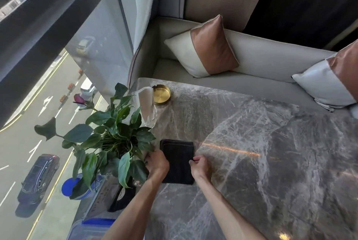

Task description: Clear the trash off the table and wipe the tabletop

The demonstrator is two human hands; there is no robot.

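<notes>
Flat on the grey veined marble tabletop [261,143], near its window-side edge: a dark folded rectangular cloth [177,159], just beside the leafy green potted plant [108,139]. At its left edge, the left hand [157,163], fingers curled and hidden, grip impossible to tell; at its right edge, the right hand [199,166], fingers pinched closed on the cloth's border. Farther back, well apart: a round brass ashtray [161,94] beside a clear glass [148,107].

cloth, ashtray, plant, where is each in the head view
cloth [177,150]: head view, bare upper half
ashtray [161,95]: head view, middle of the gold dish
plant [108,133]: head view, leaves at centre
</notes>
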